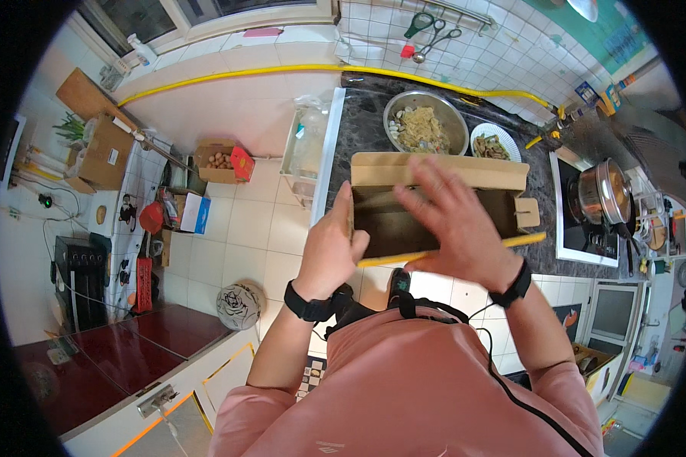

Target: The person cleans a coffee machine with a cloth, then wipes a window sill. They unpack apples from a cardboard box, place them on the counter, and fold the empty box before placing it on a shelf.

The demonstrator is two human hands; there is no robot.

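Observation:
An open cardboard box (434, 171), long and narrow with its flaps up, is in front of me at the edge of the dark countertop. My left hand (331, 248) grips its left end, the thumb over the rim. Over the box's opening is my right hand (460, 228), slightly blurred, its fingers spread and its heel near the yellow-edged front side; whether it touches the box I cannot tell. The inside looks dark brown, and part of it is hidden by that hand. Behind the box stand a steel bowl (396, 103) of noodle-like food and a white plate (514, 143) of food.
A lidded steel pot (597, 191) stands on the cooktop (589, 257) at right. A yellow gas hose (297, 67) runs along the wall. Left of the counter is a shelf rack (288, 154); a box of eggs (211, 174) and a patterned bin (240, 305) are farther left.

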